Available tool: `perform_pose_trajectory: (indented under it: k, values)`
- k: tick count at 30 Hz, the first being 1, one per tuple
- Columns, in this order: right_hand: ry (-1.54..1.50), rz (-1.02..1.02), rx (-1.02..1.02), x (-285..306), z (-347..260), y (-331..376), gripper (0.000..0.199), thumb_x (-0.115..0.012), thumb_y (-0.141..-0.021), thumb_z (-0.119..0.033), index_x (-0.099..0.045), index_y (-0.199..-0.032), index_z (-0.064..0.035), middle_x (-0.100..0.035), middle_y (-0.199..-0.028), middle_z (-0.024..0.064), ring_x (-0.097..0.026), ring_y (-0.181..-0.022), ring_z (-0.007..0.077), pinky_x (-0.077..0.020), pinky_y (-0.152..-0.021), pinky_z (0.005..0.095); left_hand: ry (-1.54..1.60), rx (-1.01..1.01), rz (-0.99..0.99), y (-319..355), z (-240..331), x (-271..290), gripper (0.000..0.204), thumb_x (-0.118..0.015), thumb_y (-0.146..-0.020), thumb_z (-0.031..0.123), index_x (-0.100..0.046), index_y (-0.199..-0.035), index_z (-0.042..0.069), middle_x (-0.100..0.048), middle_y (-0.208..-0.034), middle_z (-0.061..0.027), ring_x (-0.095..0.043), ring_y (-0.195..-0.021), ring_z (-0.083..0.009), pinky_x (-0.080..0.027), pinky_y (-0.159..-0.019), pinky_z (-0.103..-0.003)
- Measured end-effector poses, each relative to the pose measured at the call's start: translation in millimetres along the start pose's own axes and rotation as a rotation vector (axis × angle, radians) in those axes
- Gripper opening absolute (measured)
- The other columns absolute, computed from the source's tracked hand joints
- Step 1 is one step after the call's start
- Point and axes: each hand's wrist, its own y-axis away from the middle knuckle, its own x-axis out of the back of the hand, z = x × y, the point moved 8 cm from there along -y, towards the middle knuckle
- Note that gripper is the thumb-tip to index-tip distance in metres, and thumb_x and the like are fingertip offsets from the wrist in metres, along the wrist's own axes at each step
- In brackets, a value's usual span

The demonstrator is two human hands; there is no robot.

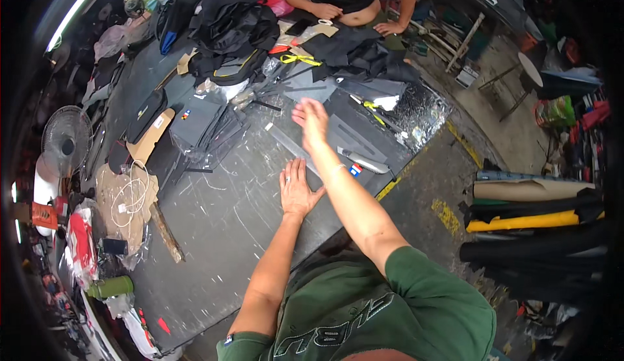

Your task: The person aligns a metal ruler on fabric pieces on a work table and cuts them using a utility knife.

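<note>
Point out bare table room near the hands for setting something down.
Bare scratched tabletop lies left of the left hand, bordered by the wooden strip and the near edge. Crowded: black fabric pieces under the right hand, and the dark clothing pile at the far end.

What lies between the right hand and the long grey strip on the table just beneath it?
Nothing visible. The right hand is open over the long grey strip; the left hand lies flat on the table nearer the person.

Sewing workshop, cutting table (214, 231), fabric rolls (526, 221)
</note>
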Motion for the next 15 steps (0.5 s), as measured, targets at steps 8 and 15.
perform_pose_trajectory:
  k: [8, 15]
  values:
    - [0.496, 0.004, 0.19, 154, -108, 8, 0.018, -0.065, -0.103, -0.023, -0.069, -0.108, -0.0053, -0.068, -0.084, -0.0002, -0.059, -0.07, 0.0056, -0.048, -0.061, 0.0207, 0.014, -0.012, 0.056, -3, 16, 7, 0.109, -0.072, -0.076, 0.073, -0.04, -0.151, 0.0, -0.042, -0.155, -0.0177, -0.033, -0.149, -0.0369, -0.022, -0.123, -0.052]
    - [1.042, -0.16, 0.419, 178, -150, 55, 0.016, -0.078, -0.089, -0.019, -0.073, -0.097, -0.006, -0.069, -0.087, 0.0038, -0.064, -0.079, 0.0159, -0.0521, -0.073, 0.0307, -0.056, 0.004, 0.054, 1, 10, 8, 0.109, -0.07, -0.077, 0.074, -0.04, -0.151, 0.0, -0.043, -0.156, -0.0165, -0.033, -0.149, -0.0349, -0.022, -0.124, -0.052]
